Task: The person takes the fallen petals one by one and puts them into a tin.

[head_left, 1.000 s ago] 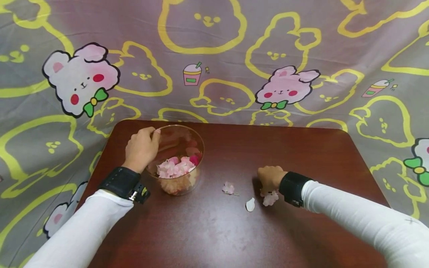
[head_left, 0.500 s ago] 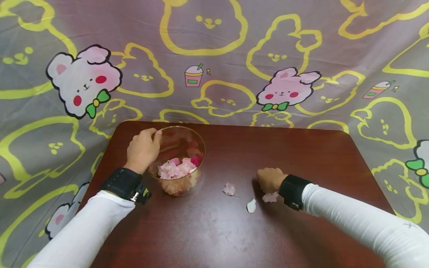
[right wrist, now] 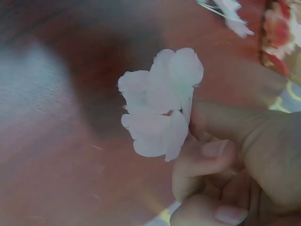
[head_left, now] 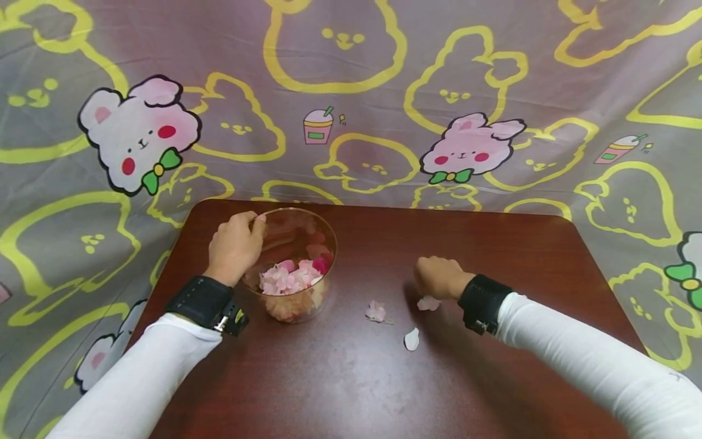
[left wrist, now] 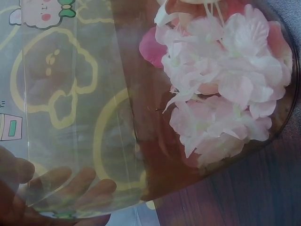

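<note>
A clear glass bowl [head_left: 290, 228] stands on the brown table [head_left: 493, 244] at the left, holding a heap of pink and white petals [head_left: 287, 274] [left wrist: 221, 89]. My left hand [head_left: 234, 245] grips the bowl's left rim; its fingers [left wrist: 70, 186] show through the glass wall. My right hand [head_left: 437, 275] hovers just over the table right of centre and pinches a pale pink flower [head_left: 428, 303] [right wrist: 160, 110] between thumb and curled fingers [right wrist: 211, 155].
A pink blossom [head_left: 375, 311] and a single white petal [head_left: 411, 339] lie loose on the table between the bowl and my right hand. A cartoon-print cloth [head_left: 351, 91] hangs behind and around the table.
My right hand has lifted the pale pink flower off the table and moved it slightly away and left. The left hand and bowl stay still.
</note>
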Available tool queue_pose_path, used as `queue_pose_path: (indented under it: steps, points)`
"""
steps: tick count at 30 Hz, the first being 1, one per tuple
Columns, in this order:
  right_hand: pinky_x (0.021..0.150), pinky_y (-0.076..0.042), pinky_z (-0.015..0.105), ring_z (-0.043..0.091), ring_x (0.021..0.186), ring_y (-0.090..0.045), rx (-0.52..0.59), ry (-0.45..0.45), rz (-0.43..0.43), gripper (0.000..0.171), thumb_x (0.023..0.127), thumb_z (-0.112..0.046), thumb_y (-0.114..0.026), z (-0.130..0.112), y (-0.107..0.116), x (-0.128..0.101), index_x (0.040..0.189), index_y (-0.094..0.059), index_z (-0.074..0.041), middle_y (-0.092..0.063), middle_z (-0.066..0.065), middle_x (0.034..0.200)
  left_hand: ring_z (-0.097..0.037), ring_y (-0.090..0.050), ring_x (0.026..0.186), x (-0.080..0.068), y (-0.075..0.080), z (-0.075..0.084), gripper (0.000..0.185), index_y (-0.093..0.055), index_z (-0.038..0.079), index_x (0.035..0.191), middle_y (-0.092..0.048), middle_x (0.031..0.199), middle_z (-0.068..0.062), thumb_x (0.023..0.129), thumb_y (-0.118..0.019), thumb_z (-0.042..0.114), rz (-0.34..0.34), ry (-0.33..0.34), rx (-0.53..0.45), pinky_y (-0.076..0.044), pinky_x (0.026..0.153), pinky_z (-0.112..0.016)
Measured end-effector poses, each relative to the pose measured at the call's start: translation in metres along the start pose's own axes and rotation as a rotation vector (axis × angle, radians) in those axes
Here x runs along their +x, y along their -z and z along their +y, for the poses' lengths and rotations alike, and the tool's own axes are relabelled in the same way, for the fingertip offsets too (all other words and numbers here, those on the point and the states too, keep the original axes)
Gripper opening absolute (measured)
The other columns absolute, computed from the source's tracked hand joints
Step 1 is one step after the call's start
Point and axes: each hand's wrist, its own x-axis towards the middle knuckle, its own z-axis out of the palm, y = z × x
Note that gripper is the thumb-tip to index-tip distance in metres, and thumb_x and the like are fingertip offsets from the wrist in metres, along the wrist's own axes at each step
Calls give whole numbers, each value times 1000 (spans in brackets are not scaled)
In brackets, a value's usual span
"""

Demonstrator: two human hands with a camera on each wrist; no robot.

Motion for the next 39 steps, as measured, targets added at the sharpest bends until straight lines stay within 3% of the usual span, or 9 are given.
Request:
queue_pose_path:
  steps: [5, 10, 14, 19, 24, 31, 39]
  points:
    - [54, -40, 30, 14, 64, -54, 24, 45, 99, 11, 88, -6, -72, -10, 19, 1, 79, -66, -10, -59, 0, 69, -37, -63, 82, 0, 0, 0, 40, -65, 2, 116, -62, 85, -16, 108, -40, 32, -1, 0, -3, -43, 66, -48]
    - [55, -46, 30, 16, 70, -62, 66, 138, 222, 3, 90, -7, -72, -27, 39, 1, 91, -71, -8, -71, 3, 82, -34, -60, 76, -1, 1, 0, 39, -65, 4, 107, -59, 79, -13, 108, -40, 33, 1, -2, -4, -40, 63, -44]
    - [58, -48, 29, 15, 72, -63, 101, 192, 301, 4, 91, -10, -73, -44, 54, 0, 95, -72, -9, -73, 3, 88, -33, -59, 76, 0, 1, 1, 38, -65, 5, 103, -58, 77, -12, 108, -40, 33, 5, 0, -3, -40, 63, -44]
    - [60, -49, 31, 16, 73, -64, 123, 215, 380, 4, 94, -12, -71, -67, 70, 0, 97, -72, -10, -74, 3, 91, -35, -61, 78, -1, 0, 0, 39, -65, 3, 111, -60, 81, -14, 108, -40, 33, -2, 2, -1, -42, 64, -46]
    - [65, -52, 37, 17, 79, -66, 114, 234, 450, 4, 95, -14, -69, -96, 82, 1, 96, -72, -12, -74, 2, 90, -36, -61, 79, 0, -1, -1, 39, -66, 4, 110, -60, 81, -14, 108, -40, 33, 6, 1, 0, -42, 65, -47]
    - [69, -54, 40, 17, 86, -68, 111, 269, 509, 6, 95, -19, -70, -129, 84, 2, 97, -71, -13, -75, 1, 95, -38, -63, 83, 0, -1, -2, 39, -66, 4, 110, -63, 86, -16, 108, -39, 33, -1, 8, -1, -43, 66, -49]
    - [70, -53, 34, 13, 90, -69, 106, 329, 502, 7, 97, -20, -69, -152, 73, 6, 101, -69, -15, -75, -2, 99, -37, -62, 82, 0, -1, 0, 39, -65, 4, 110, -62, 85, -16, 108, -39, 33, -4, 11, 1, -43, 66, -48]
